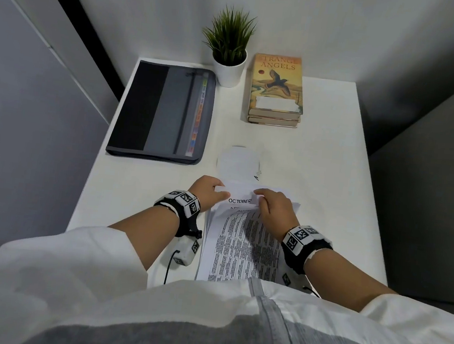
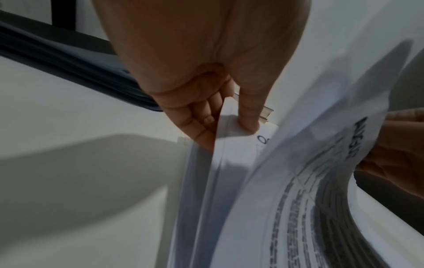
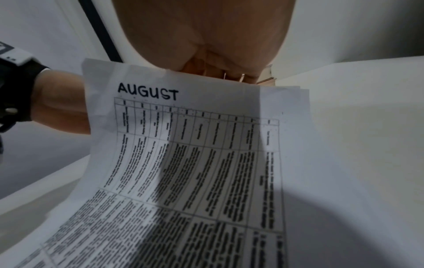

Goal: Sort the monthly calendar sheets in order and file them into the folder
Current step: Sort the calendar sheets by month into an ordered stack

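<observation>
A stack of calendar sheets (image 1: 243,246) lies at the desk's near edge. My left hand (image 1: 219,189) pinches the far left corner of the lower sheets, thumb (image 2: 249,116) on top and fingers underneath; the sheet under the thumb is headed OCTOBER (image 1: 239,200). My right hand (image 1: 258,196) curls over the far edge of the upper sheets and lifts them. The top lifted sheet reads AUGUST (image 3: 146,94) and bows upward. The dark grey folder (image 1: 162,111) lies closed at the back left, coloured tabs along its right side, apart from both hands.
A potted plant (image 1: 227,60) stands at the back centre, with a stack of books (image 1: 276,93) to its right. A pale clear plastic item (image 1: 238,161) lies just beyond the sheets. Walls close in the white desk (image 1: 318,167) on three sides.
</observation>
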Tool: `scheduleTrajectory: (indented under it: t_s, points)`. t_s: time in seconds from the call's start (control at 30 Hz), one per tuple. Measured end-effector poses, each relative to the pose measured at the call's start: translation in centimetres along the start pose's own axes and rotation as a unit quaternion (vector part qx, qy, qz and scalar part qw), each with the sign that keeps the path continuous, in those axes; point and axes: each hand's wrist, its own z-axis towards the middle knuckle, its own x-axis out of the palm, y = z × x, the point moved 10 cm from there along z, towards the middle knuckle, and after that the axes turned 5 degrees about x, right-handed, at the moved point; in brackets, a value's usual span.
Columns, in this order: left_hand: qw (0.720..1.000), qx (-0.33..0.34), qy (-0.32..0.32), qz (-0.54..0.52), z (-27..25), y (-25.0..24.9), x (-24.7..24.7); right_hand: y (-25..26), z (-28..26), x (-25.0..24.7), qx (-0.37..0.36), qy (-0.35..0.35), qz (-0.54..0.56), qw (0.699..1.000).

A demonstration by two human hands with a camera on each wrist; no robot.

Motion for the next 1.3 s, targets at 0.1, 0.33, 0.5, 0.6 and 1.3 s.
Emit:
scheduleTrajectory:
  t_s: [0.1,0.33,0.5,0.6,1.3]
  points:
    - [0.999,-0.003,-0.007,-0.046,-0.3,-0.2,0.0,0.2,0.1,0.4,-0.005,0.009,-0.028,1.0]
    - [0.999,0.014,-0.026,-0.026,-0.5,-0.1,-0.8,0.3,-0.1,-0.3,-0.017,-0.02,-0.036,0.999]
    - [0.998,0.022,-0.029,-0.043,-0.8,-0.3,-1.5,0.0,0.3,-0.1,0.015,-0.002,0.033,0.999]
    - [0.994,0.007,0.013,-0.106,-1.2,-0.6,-0.5,0.1,0.4,-0.3,0.028,-0.002,0.063,0.998]
    - [0.999,-0.041,0.007,-0.011,0.4,1.2,-0.9,0.5,1.1,1.6,0.01,0.037,-0.068,0.997]
